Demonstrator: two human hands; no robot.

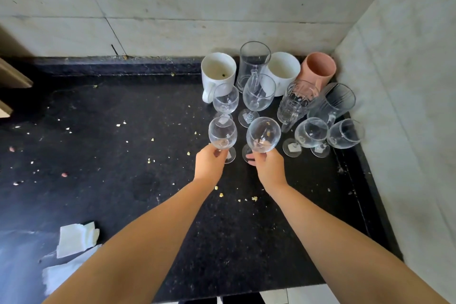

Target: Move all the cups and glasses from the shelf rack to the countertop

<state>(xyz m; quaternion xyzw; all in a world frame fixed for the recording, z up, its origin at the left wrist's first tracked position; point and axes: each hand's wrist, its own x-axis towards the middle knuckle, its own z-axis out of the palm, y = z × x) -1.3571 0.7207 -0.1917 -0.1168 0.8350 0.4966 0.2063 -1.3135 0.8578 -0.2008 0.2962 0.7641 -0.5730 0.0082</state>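
Note:
On the black countertop (128, 150), my left hand (209, 164) grips the stem of a small clear wine glass (222, 133). Beside it, my right hand (267, 168) grips the stem of a rounder wine glass (263, 134). Both glasses stand upright with their feet at or just above the counter. Behind them, in the back right corner, stand several more stemmed glasses, a tall tumbler (254, 61), two white mugs (218, 74) (282, 71), a pink cup (318, 68), a cut-glass mug (296, 101) and a ribbed glass (338, 101). The shelf rack is out of view.
Crumbs lie scattered over the counter. Crumpled white paper tissues (74, 239) sit at the front left. A tiled wall runs along the back, and a side wall (407, 106) closes the right. A wooden edge (12, 76) juts in at the far left.

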